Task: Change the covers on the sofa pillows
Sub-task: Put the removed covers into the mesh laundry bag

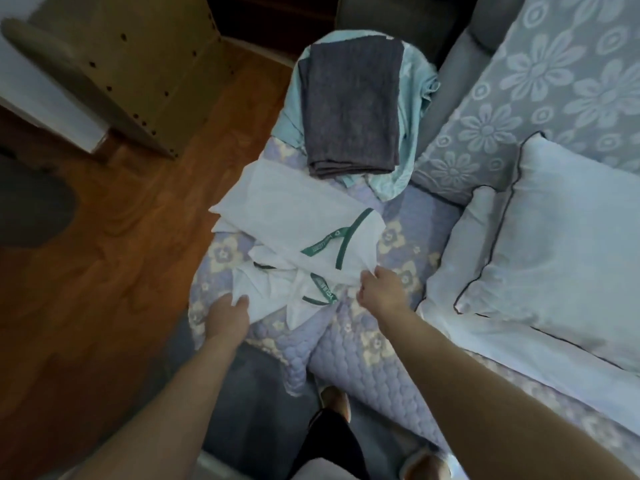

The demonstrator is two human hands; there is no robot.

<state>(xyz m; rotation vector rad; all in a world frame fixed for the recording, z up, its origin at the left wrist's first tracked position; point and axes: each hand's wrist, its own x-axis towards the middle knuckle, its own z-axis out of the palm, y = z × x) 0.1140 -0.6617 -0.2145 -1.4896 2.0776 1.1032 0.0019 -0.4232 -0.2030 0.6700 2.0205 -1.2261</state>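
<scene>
Both hands on the white cover (pixel 298 216) with green trim, crumpled near the front edge of the sofa seat (pixel 408 216). Left hand (pixel 230 315) pinches its near-left corner; right hand (pixel 381 289) grips the right edge, fingers apparently curled. Folded grey cloth (pixel 349 109) lies behind. White pillow (pixel 571 244) rests at the seat's right.

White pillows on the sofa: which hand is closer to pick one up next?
The right hand. It pinches the white cover on the side next to the white pillows. The left hand holds the cover's other edge, toward the floor, so it would probably need to cross over.
</scene>
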